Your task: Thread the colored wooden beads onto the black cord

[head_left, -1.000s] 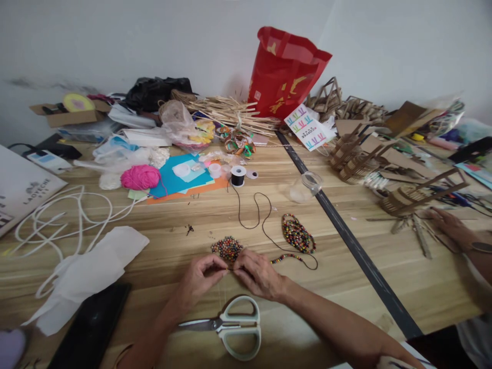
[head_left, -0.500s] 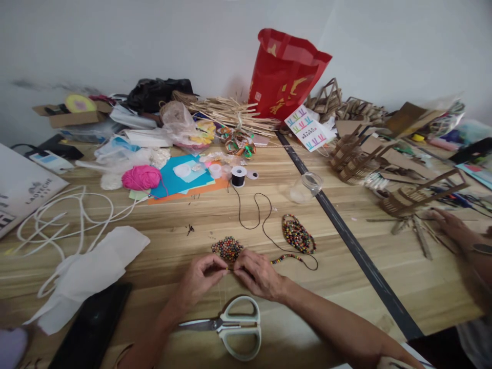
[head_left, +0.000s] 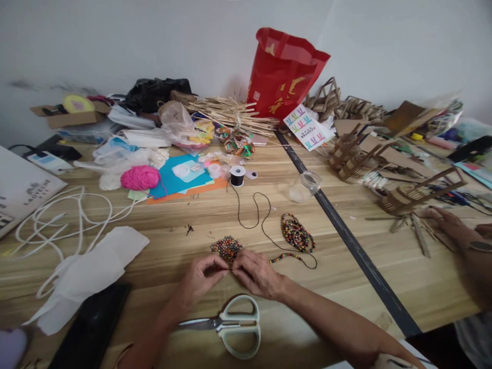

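Pinching black cord (head_left: 262,223) in fingertips of both left hand (head_left: 198,279) and right hand (head_left: 257,274), just in front of loose beads (head_left: 226,248); apparently threading; next needing steady grip, straight cord end; with strung beads (head_left: 298,234) rightward, scissors (head_left: 239,325) nearer.

a grey wall (head_left: 161,41) backs the wooden table (head_left: 215,212).

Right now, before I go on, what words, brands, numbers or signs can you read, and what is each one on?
"LAOYECHE": white bag at the left edge; the small marks beneath it are too small, and the larger letters are cut off.
"COFFEE": white card with coloured figures; the smaller marks are unreadable.
Red bag: gold markings, not legible.
White device: display too blurred to read.
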{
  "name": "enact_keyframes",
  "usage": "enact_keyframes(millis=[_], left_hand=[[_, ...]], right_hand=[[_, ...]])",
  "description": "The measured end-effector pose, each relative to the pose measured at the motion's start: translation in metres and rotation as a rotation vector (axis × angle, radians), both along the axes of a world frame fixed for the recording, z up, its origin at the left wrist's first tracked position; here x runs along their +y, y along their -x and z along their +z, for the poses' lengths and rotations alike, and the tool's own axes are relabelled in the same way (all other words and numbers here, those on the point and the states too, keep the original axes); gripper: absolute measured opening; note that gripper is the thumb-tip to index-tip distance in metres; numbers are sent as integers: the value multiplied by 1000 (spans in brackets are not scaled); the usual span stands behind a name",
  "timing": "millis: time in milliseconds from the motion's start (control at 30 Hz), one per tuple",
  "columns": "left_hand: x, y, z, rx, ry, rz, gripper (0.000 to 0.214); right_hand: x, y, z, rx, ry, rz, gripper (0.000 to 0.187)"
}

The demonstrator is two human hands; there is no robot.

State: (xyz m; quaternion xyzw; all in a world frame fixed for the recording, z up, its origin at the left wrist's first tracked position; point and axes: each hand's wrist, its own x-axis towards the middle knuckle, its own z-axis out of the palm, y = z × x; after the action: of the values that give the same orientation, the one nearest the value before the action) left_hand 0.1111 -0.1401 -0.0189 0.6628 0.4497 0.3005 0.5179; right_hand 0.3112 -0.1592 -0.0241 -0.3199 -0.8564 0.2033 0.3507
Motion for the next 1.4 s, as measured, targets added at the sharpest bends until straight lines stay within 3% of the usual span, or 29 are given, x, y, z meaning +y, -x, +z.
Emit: enact_keyframes(millis=[633, 1033, 1400], left_hand=[[3, 2, 2, -89, 103, 29, 8], [1, 2, -4, -41, 47, 11, 8], [1, 2, 0, 6, 12, -6, 9]], right_hand=[[0, 0, 3, 11, 25, -17, 9], [0, -1, -1, -5, 12, -16, 7], [0, -1, -1, -10, 10, -3, 7]])
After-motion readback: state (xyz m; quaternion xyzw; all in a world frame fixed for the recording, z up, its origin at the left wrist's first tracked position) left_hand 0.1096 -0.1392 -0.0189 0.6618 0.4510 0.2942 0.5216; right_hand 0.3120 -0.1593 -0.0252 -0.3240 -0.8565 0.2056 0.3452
